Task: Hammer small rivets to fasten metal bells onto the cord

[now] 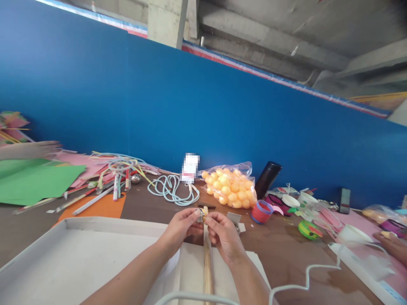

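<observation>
My left hand (182,228) pinches a small shiny silver ball (200,216), perhaps a bell, between thumb and fingers. Right beside it, my right hand (226,238) has its thumb and fingertips closed at the upper end of a pale wooden stick (207,267). Something small and yellow shows at the stick's tip, between the two hands; the fingers partly hide it. The stick runs down toward me over the edge of white sheets or a board (190,271). Both hands almost touch each other.
A white shallow box (104,250) lies at left. Behind my hands are a bag of orange balls (229,188), light-blue cord (173,190), a black bottle (267,180) and red-blue tape rolls (261,212). Other people's hands (34,149) show at both sides. A white cable (308,275) crosses lower right.
</observation>
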Action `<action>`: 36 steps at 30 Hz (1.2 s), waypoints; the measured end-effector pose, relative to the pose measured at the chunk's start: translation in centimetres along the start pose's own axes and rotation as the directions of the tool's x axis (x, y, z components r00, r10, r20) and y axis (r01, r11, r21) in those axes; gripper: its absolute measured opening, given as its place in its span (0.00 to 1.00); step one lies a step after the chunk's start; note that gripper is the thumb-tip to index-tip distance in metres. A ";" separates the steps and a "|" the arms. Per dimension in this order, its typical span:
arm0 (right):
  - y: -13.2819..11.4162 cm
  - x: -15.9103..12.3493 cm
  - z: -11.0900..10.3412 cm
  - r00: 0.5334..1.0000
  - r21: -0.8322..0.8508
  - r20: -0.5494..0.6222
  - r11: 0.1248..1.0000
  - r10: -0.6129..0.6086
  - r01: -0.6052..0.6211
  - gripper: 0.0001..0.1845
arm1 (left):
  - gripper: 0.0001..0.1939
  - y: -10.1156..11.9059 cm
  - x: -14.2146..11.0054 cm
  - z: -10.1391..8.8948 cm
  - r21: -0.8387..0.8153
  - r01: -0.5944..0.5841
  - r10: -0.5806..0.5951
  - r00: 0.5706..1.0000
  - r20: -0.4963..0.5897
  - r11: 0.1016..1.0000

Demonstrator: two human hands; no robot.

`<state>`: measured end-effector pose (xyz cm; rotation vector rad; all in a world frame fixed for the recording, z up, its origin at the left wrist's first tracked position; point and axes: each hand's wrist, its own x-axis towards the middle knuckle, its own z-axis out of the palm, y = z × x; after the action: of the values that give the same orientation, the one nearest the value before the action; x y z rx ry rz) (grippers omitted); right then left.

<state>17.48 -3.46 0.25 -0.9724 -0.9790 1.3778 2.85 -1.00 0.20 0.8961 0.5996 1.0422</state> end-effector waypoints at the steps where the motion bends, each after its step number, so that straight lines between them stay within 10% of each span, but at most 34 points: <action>1: 0.0 0.0 0.0 1.000 0.000 -0.001 1.000 0.001 -0.001 0.11 | 0.15 0.0 0.0 0.0 0.000 0.000 0.000 1.000 -0.002 1.000; 36: -0.3 -0.2 0.4 0.999 -0.055 0.009 0.998 -0.042 0.043 0.11 | 0.15 0.0 -0.1 -0.2 0.070 -0.016 0.014 0.999 0.031 0.997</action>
<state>17.21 -3.66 0.67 -0.9829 -1.0428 1.3260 2.64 -1.00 0.06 0.9779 0.6077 1.0241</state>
